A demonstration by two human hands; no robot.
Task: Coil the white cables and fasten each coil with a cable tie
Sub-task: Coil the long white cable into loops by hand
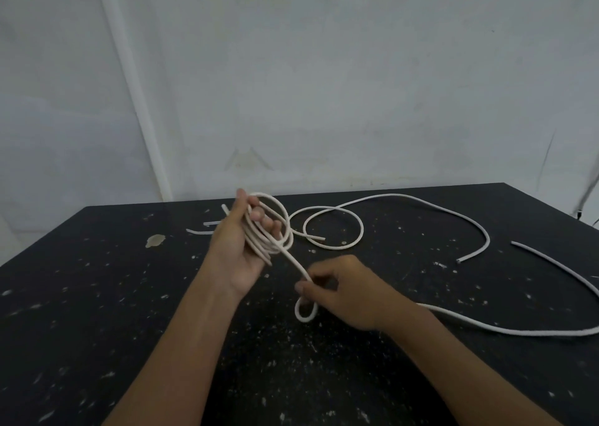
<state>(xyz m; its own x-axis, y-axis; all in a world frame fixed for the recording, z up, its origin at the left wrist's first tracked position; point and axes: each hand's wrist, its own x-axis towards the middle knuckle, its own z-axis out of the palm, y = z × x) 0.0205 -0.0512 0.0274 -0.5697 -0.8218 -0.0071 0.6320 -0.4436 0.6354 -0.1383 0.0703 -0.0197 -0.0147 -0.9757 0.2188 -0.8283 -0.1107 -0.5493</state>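
Black speckled table against a pale wall; task looks early, roughly the first cable mid-coil and nothing tied yet. Second white cable lies loose on the far right of the table, one slack loop near the middle and a cut end toward the right, not coiled. The cable being worked has its tail running from under the right hand off the right edge, so plenty is left to wind. Coil of several turns sits round the fingers of the left hand, which is curled on it, palm up, raised over the table. Right hand pinches the feed strand just below the coil, small slack loop hanging under it. Short white strips, probably the cable ties, lie beyond the left hand, partly hidden by it; count unclear. Another white strand at far right is cut by the frame; can't tell which cable it belongs to.
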